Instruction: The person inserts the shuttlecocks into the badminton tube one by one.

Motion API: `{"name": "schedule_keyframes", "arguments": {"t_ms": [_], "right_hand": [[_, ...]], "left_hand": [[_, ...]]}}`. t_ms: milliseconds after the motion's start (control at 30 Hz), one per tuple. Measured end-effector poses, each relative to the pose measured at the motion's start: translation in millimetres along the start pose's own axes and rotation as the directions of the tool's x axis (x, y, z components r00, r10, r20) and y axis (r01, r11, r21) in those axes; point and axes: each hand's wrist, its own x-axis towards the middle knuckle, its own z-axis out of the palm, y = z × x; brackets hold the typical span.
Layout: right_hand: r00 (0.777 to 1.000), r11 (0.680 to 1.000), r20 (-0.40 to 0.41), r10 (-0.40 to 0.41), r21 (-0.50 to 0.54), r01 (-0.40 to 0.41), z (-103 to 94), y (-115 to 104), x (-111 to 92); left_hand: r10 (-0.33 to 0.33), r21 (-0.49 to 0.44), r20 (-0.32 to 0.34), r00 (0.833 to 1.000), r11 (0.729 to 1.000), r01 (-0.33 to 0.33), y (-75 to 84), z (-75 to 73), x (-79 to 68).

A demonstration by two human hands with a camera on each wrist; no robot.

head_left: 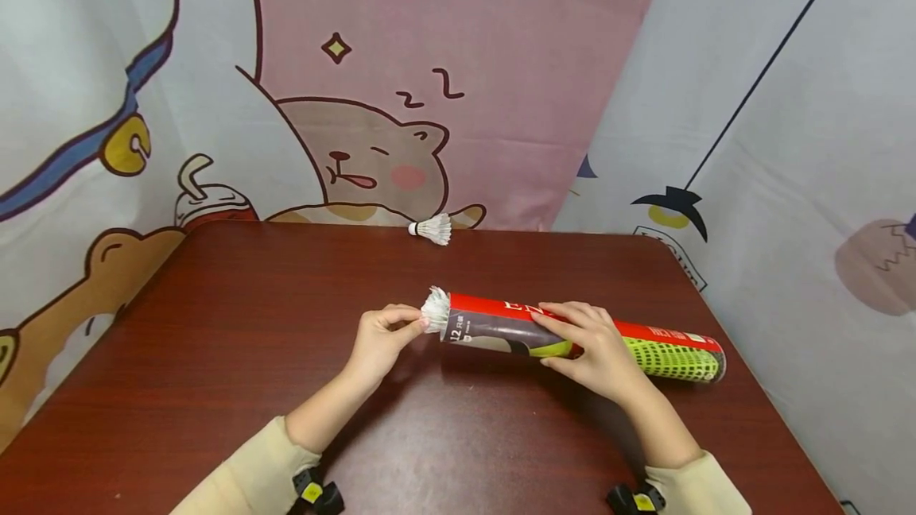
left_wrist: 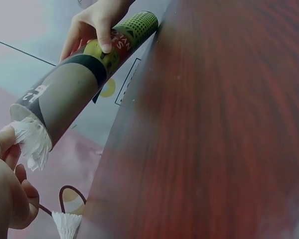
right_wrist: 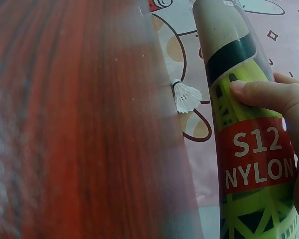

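Note:
My right hand [head_left: 588, 344] grips a long shuttlecock tube [head_left: 494, 324] around its middle, thumb on the near side. The tube lies nearly sideways over the table, and its print reads "S12 NYLON" in the right wrist view. White feathers of a shuttlecock [head_left: 436, 310] stick out of the tube's left end. My left hand [head_left: 384, 342] pinches those feathers between thumb and fingertips. The rest of that shuttlecock is hidden inside the tube [left_wrist: 72, 92]. Another white shuttlecock [head_left: 432, 229] lies on its side at the table's far edge.
The dark red-brown wooden table [head_left: 250, 324] has a far edge that meets a hanging cartoon-print cloth [head_left: 529, 86]. More of this cloth hangs along the left and right sides. Both forearms reach in from the near edge, with small black devices at the wrists.

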Motion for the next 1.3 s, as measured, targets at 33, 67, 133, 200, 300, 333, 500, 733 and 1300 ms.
{"name": "schedule_keyframes", "arguments": {"t_ms": [33,67,133,200,300,333,500,733,1300], "right_hand": [[1.000,1.000,0.000,0.001,0.000,-0.001,-0.2,-0.2,-0.1],[1.000,1.000,-0.001,-0.001,-0.002,0.001,0.1,0.0,-0.3],[1.000,1.000,-0.001,-0.002,0.000,0.002,-0.4,-0.4,-0.2],[1.000,1.000,-0.001,-0.004,0.002,0.004,-0.8,-0.8,0.0],[1.000,1.000,0.001,-0.005,0.005,0.005,-1.3,-1.3,0.6],[1.000,1.000,0.002,-0.003,0.006,0.003,-1.3,-1.5,0.7],[1.000,1.000,0.003,-0.005,0.002,0.005,-0.4,-2.0,1.1],[1.000,1.000,-0.012,-0.017,-0.002,0.017,0.7,0.9,0.1],[1.000,1.000,-0.008,-0.004,0.014,0.004,-0.7,-2.8,-1.1]], "left_hand": [[0.007,0.004,0.005,1.000,1.000,-0.007,2.6,1.5,-0.9],[0.002,0.004,0.008,1.000,1.000,-0.002,2.3,3.0,-1.3],[-0.008,0.004,0.011,1.000,1.000,0.008,-4.0,5.1,-1.3],[-0.010,0.006,0.023,1.000,1.000,0.009,-12.0,6.9,-0.9],[-0.013,0.005,0.052,0.999,1.000,0.013,-22.1,9.8,0.5],[-0.016,0.001,0.063,0.998,1.000,0.016,-23.2,10.9,0.7],[-0.092,-0.031,0.114,0.989,0.995,0.096,-12.2,13.6,2.5],[-0.174,-0.009,0.169,0.970,0.984,0.178,-26.0,12.3,13.8],[-0.182,-0.029,0.268,0.946,0.980,0.197,-23.0,23.5,21.1]]}}
